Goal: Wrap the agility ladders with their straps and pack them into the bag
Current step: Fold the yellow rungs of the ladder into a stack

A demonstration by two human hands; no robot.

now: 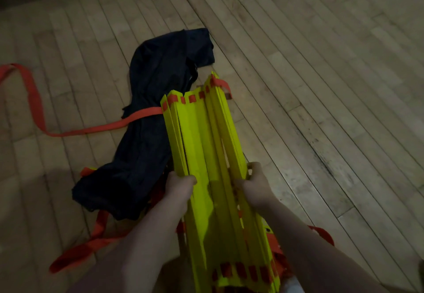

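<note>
A bundle of yellow agility ladder rungs [206, 146] threaded with red-orange webbing is held up lengthwise over the floor. My left hand [179, 185] grips the bundle's left side. My right hand [254, 183] grips its right side at about the same height. A long red-orange strap [91, 129] runs from the bundle's far end leftward over the dark navy bag [160, 100], which lies crumpled on the floor to the left of the bundle. More strap [91, 242] loops on the floor at the bag's near end.
The floor is pale wooden boards [321, 86], open to the right and beyond the bag. A strap end [325, 235] sticks out at the lower right beside my right forearm. The far top-left edge is dark.
</note>
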